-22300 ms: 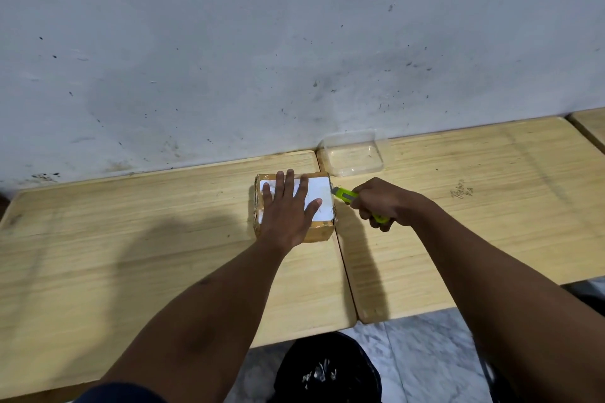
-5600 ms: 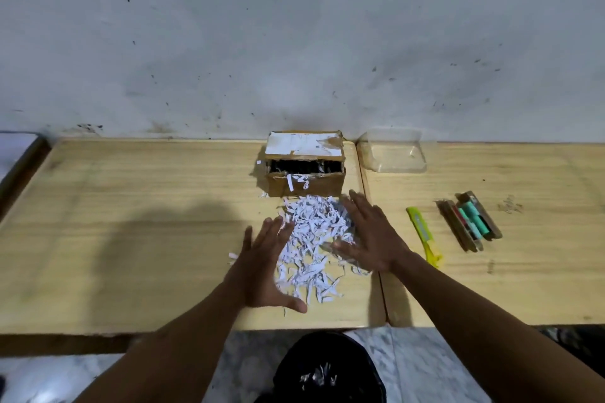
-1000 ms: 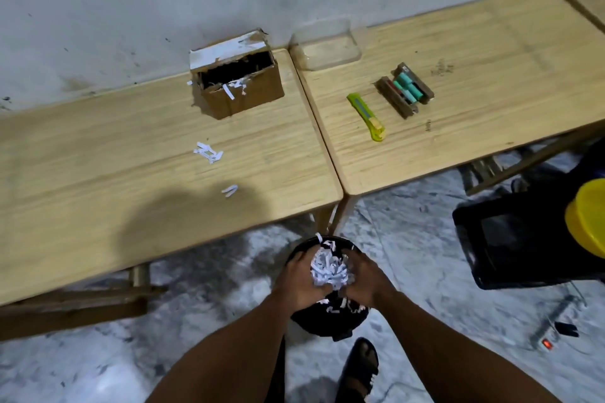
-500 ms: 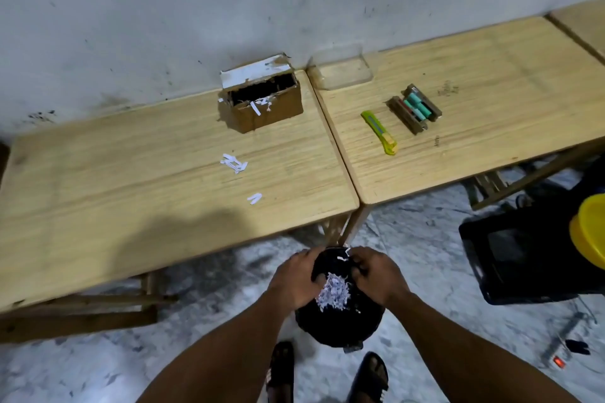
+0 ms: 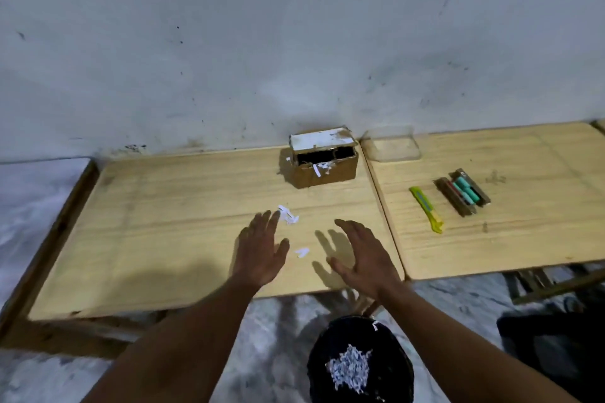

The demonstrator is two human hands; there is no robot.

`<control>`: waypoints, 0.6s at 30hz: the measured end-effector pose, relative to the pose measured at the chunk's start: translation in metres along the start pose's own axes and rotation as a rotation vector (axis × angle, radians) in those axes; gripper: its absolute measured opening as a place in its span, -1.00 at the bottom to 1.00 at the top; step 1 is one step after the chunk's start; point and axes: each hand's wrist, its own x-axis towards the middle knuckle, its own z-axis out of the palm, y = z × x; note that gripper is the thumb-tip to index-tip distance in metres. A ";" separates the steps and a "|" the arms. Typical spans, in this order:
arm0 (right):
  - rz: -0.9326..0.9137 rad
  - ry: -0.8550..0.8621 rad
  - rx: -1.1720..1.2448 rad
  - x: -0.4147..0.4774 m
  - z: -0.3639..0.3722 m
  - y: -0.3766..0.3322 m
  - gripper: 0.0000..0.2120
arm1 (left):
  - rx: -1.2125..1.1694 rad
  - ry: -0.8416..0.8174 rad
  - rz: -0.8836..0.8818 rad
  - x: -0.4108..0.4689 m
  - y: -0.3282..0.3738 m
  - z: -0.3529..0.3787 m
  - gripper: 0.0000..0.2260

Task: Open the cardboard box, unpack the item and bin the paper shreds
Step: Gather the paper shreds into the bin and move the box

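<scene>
Now both hands' grip empty, spread: left hand [image 5: 260, 253], right hand [image 5: 363, 258] flank paper shreds [image 5: 302, 252].

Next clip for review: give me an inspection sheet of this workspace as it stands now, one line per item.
Surface: two wooden tables set side by side against a marked white wall.
Job's things: cardboard box open, a few shreds hanging at its front; loose paper shreds on the left table; more shreds in the black bin on the floor; unpacked item on the right table.
Clutter: yellow box cutter; clear plastic container by the wall.
Hands: left hand and right hand open and empty above the left table, near the shreds.
Cables: nothing seen.
Surroundings: marble-patterned floor; a dark object at lower right, unclear.
</scene>
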 end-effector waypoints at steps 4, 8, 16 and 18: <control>-0.055 -0.183 -0.179 0.037 0.024 -0.001 -0.09 | 0.106 -0.087 -0.120 0.025 -0.039 0.018 -0.23; -0.128 -0.286 -0.262 0.061 0.049 0.000 -0.03 | 0.131 -0.133 -0.118 0.034 -0.059 0.042 -0.26; -0.242 -0.152 -0.466 0.109 0.092 0.002 -0.07 | 0.148 -0.056 -0.082 0.031 -0.067 0.055 -0.34; -0.275 -0.121 -0.466 0.119 0.093 0.001 -0.09 | 0.136 -0.064 -0.077 0.030 -0.067 0.055 -0.35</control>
